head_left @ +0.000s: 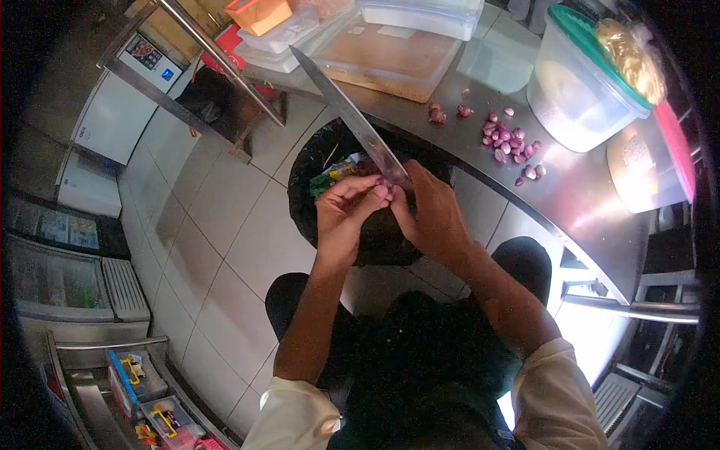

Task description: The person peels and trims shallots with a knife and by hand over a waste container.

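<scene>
Between the fingertips of my left hand [346, 217] is a small purple shallot [383, 184]. My right hand [429, 208] is closed round the handle end of a large knife [351, 120], whose long blade points up and to the left. The right thumb reaches across to the shallot, close to the base of the blade. Both hands are above a bin lined with a black bag [300, 206], with scraps and wrappers inside. On the steel table [480, 169] lies a pile of peeled shallots [512, 139], with a few brown unpeeled shallots [437, 114] to their left.
A clear tub with a green lid [574, 90] and a tub with a pink lid [649, 165] stand at the right. Flat plastic boxes [390, 56] line the table's far end. A metal rack [217, 64] is at upper left; toolboxes [139, 375] sit lower left.
</scene>
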Motion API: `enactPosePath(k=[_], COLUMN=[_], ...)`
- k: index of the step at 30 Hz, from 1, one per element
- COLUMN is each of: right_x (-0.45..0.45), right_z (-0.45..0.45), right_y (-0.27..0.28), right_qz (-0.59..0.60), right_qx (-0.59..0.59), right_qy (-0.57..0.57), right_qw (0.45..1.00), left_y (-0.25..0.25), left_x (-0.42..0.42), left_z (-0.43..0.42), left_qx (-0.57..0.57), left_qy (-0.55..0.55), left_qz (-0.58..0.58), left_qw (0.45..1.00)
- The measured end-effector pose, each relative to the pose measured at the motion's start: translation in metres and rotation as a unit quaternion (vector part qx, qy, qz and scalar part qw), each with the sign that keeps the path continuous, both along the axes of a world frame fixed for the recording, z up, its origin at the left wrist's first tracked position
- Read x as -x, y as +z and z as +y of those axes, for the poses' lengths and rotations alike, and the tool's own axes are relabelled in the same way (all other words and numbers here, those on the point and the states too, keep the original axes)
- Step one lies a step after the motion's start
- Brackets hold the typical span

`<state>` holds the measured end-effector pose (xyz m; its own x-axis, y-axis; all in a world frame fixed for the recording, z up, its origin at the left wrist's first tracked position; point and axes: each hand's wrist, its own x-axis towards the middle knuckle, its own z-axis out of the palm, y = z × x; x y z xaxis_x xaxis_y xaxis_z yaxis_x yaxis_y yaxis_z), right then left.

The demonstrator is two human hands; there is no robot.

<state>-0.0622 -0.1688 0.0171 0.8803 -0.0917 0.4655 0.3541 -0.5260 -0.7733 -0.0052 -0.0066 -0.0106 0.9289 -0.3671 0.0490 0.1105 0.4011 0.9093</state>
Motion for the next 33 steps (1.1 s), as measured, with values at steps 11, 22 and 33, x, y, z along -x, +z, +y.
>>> enactPosePath(k=[11,22,33], right_x=[0.000,-0.003,-0.004], right_z=[-0.002,-0.007,-0.006], right_y=[0.007,0.008,0.006], right_qz=[0.039,0.068,0.034], right_qx=[-0.015,-0.088,-0.050], right_qy=[-0.029,-0.027,-0.036], right_qw=[0.999,0.993,0.998], left_y=[0.005,0.013,0.008], left_x=[0.001,0.003,0.000], left_z=[-0.001,0.000,0.001], left_qx=[-0.016,-0.024,-0.023], left_qy=[-0.009,-0.021,-0.006], left_qz=[-0.028,-0.016,-0.002], left_qw=[0.999,0.999,1.000])
